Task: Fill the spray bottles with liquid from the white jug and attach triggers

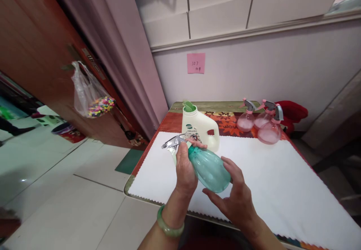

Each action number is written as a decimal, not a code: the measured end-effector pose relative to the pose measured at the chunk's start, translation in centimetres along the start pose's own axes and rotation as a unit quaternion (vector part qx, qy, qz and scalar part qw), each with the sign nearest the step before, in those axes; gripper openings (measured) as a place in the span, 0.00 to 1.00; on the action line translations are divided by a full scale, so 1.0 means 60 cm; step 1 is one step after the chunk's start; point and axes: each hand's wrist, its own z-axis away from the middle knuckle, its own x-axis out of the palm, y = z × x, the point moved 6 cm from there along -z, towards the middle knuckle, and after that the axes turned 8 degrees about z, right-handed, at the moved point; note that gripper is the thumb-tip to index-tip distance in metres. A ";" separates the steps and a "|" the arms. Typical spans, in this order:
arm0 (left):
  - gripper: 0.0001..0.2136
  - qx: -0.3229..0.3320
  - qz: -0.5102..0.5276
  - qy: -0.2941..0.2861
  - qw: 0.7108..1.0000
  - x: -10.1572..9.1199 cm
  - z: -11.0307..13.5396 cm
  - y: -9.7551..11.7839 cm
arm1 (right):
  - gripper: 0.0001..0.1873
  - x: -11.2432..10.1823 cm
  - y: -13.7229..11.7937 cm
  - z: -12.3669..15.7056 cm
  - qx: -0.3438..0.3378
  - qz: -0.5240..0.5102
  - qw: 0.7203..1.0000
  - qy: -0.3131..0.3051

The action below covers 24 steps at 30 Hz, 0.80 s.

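A translucent green spray bottle [212,171] is tilted over the table, its silver-grey trigger head [173,141] pointing left and its base toward the lower right. My left hand [186,165] is closed around the bottle's neck. Beside the base is my right hand [237,193], thumb and fingers spread apart; its fingertips overlap the bottle's side, and I cannot tell if they press on it. Just behind stands a cream jug [201,127] with a handle and a printed label. A green piece [190,107] sits in the jug's mouth.
Several pink spray bottles [269,132] with grey triggers stand at the table's back right, near a red cloth item [293,112]. A white scalloped mat [282,182] covers much of the table. A bag of colourful beads [98,105] hangs from the door at left. A pink note [196,63] is on the wall.
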 end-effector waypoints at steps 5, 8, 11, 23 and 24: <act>0.17 -0.065 0.016 -0.083 0.994 0.014 0.005 0.008 | 0.39 0.042 0.011 0.012 0.280 -0.286 0.902 -0.164; 0.17 -0.079 0.042 -0.106 0.990 0.015 0.009 0.011 | 0.50 0.080 -0.015 0.044 0.464 -0.415 0.713 -0.321; 0.16 -0.060 0.044 -0.078 0.994 0.002 0.008 0.011 | 0.53 0.081 -0.015 0.043 0.467 -0.409 0.722 -0.305; 0.18 -0.072 -0.017 -0.106 0.992 -0.004 0.016 0.031 | 0.40 0.050 -0.010 0.035 0.212 -0.230 0.931 -0.186; 0.18 -0.076 -0.020 -0.106 0.991 -0.005 0.016 0.032 | 0.39 0.057 -0.014 0.038 0.240 -0.279 0.906 -0.210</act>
